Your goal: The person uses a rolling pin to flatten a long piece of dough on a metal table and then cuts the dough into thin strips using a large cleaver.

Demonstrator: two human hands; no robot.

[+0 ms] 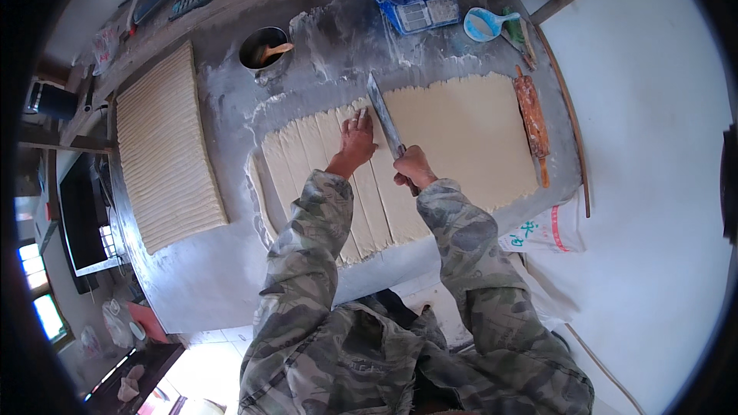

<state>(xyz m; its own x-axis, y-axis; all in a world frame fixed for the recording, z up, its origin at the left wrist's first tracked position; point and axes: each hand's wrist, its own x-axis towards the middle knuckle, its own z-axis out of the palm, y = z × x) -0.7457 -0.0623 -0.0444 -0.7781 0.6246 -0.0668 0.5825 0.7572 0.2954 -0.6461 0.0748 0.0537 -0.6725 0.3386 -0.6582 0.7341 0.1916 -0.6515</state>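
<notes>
Mid-slicing: the right hand (pixel 413 167) grips the knife (pixel 384 117) across the dough (pixel 461 138) on the table (pixel 223 261), the left hand (pixel 357 138) seemingly flat on cut strips (pixel 307 146); next cut needs parallel spacing.

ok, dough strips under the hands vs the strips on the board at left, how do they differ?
The cut strips lie flat side by side, joined to an uncut dough sheet on the floured table. The racked strips are packed tight into a ridged block on their own board. The cut strips are wider and few, the racked ones narrow and many. The left hand presses the cut ones while the right hand holds a knife; nothing touches the racked ones. Both are pale dough.
</notes>
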